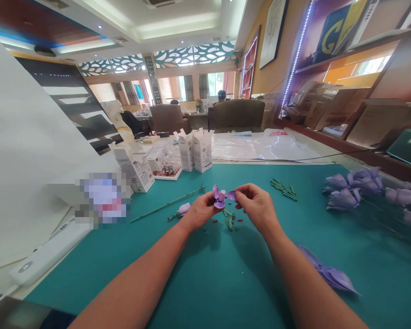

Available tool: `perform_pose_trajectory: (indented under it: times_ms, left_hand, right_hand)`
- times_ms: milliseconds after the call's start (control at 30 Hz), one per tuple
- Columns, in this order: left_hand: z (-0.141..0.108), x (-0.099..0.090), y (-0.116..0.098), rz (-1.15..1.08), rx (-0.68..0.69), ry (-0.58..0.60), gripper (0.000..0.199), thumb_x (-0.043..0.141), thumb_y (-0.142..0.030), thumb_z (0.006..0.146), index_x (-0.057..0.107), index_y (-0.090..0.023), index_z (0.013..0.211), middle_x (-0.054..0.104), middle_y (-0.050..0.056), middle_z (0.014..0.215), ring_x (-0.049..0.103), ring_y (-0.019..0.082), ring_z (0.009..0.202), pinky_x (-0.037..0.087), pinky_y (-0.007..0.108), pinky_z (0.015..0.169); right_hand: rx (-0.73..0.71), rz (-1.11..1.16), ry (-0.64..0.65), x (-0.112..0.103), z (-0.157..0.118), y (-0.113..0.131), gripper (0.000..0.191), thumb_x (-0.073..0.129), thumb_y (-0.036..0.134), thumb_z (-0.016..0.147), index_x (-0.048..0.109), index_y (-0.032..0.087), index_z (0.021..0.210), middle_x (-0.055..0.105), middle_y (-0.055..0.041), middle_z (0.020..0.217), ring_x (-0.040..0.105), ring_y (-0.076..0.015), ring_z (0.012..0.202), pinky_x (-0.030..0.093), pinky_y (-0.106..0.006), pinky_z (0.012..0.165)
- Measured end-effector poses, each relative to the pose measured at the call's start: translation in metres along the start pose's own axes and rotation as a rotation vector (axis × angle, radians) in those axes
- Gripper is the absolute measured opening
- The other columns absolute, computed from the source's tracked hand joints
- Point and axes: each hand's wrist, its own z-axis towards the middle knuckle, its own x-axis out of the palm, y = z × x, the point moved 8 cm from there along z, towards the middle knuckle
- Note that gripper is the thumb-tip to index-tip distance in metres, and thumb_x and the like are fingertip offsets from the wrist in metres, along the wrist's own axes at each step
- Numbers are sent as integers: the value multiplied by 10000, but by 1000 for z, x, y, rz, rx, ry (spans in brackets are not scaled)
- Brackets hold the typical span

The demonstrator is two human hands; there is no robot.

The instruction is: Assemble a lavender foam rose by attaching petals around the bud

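Observation:
My left hand [201, 211] is closed on a partly built purple flower [220, 197], held above the green mat with its petals spread around a paler centre. Between the fingertips of my right hand [255, 203] is a single purple petal [232, 195], close to the flower's right side. Just left of my left hand lies a purple bud [184, 209] on a short green stem. A long green stem [167, 203] stretches across the mat behind it. Below the hands are green leaf pieces [229, 221] and small red bits [240, 220].
Short green sticks [283, 189] lie right of my hands. Purple flowers [342, 192] rest at the far right, loose purple petals [335, 278] beside my right forearm. White boxes [202, 151] stand at the back, a power strip [48, 251] at the left. People sit in the distance.

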Motion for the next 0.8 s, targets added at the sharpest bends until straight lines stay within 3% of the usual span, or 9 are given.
perform_pose_trajectory:
  times_ms: [300,800]
  left_hand:
    - [-2,3,-2,39,-12,22,402,702,-391,689,656,-151,1008,659,40,986,578,215,977,448,328,887]
    - [-5,9,-7,77,-14,85,328,661,-373,710,623,-125,921,570,1,797,495,117,735,418,236,696]
  right_hand:
    - [-5,-69,9,1,4,-3,117,565,326,678,595,213,667,538,38,517,484,-129,495,386,-245,464]
    - [23,-181,45,1,6,-3,89,562,285,635,606,209,621,564,44,525,474,-116,497,363,-234,478]
